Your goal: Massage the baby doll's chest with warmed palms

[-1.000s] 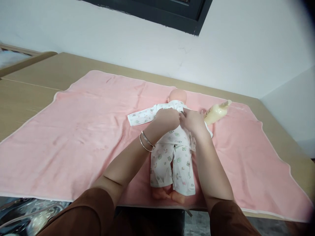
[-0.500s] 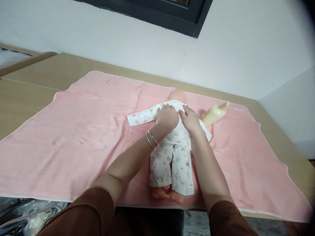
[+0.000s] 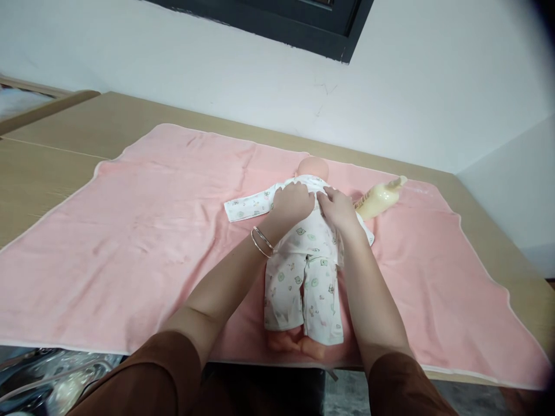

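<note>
A baby doll lies on the pink blanket, its head toward the wall and its feet at the near edge. It wears a white printed shirt and matching pants. My left hand, a bracelet at its wrist, rests on the upper left of the shirt with fingers curled into the cloth. On the upper right, my right hand has its fingers bent on the shirt too, the thumb toward the middle. One sleeve stretches out to the left; the other is partly hidden behind my right arm.
A baby bottle with cream-coloured contents lies to the right of the doll. The blanket covers most of a wooden table against a white wall. Clear plastic packaging sits below the table's near left edge.
Both hands have shifted only slightly on the shirt, the left a little to the left and its fingers more curled. The doll and bottle lie as before.
</note>
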Tool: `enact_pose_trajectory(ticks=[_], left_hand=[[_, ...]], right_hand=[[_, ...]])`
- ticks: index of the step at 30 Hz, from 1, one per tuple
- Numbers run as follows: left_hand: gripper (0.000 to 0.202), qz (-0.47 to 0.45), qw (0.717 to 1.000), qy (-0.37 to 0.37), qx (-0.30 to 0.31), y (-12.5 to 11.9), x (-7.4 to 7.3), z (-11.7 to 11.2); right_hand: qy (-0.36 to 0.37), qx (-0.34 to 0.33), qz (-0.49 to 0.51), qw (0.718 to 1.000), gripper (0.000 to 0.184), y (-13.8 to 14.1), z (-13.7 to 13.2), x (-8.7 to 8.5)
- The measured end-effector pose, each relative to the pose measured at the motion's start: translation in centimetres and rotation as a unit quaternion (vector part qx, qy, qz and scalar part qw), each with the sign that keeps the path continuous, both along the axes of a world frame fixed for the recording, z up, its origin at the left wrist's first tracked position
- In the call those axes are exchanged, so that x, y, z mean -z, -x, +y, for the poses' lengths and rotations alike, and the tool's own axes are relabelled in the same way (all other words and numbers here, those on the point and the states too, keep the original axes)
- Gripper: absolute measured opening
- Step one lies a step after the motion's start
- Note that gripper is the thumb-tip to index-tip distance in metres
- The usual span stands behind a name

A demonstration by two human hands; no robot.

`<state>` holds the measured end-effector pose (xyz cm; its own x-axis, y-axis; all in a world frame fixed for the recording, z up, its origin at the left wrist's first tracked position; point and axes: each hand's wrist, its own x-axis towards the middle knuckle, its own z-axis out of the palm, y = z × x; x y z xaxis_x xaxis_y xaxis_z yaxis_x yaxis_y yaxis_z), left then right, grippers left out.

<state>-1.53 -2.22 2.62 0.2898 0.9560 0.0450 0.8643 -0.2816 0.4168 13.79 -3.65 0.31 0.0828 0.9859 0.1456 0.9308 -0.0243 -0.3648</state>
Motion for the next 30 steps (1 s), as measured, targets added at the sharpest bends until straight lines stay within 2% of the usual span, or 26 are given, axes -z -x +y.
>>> enact_pose_trajectory(ticks=[4, 7, 12, 19, 22, 26, 30], left_hand=[[0.046, -0.053, 0.997, -0.046, -0.021, -0.7, 2.9, 1.6], [0.049, -0.066, 0.995, -0.055, -0.043, -1.3, 4.1, 1.8], [0.053, -0.072, 0.994, -0.057, -0.053, -1.7, 4.5, 1.7], [0.047, -0.117, 0.989, -0.065, -0.058, -1.7, 4.6, 1.8], [0.042, -0.161, 0.983, -0.071, -0.057, -1.7, 4.7, 1.9], [0.044, -0.272, 0.957, -0.065, -0.074, -1.6, 4.9, 2.3], [0.041, -0.445, 0.890, -0.087, -0.043, -1.4, 5.3, 2.6]], right_hand=[[-0.003, 0.019, 0.068, 0.997, 0.060, -0.9, 1.4, 2.2], [-0.011, 0.024, 0.085, 0.996, 0.061, -1.0, 1.7, 2.9], [-0.022, 0.023, 0.090, 0.995, 0.063, -1.0, 1.7, 3.0], [-0.019, 0.018, 0.083, 0.996, 0.061, -0.9, 1.6, 2.6], [-0.058, 0.018, 0.056, 0.997, 0.058, -0.4, 1.2, 2.1], [-0.134, -0.004, 0.047, 0.990, 0.060, 0.6, 0.8, 1.5], [-0.133, 0.013, 0.070, 0.989, 0.066, 1.5, 0.6, 1.4]])
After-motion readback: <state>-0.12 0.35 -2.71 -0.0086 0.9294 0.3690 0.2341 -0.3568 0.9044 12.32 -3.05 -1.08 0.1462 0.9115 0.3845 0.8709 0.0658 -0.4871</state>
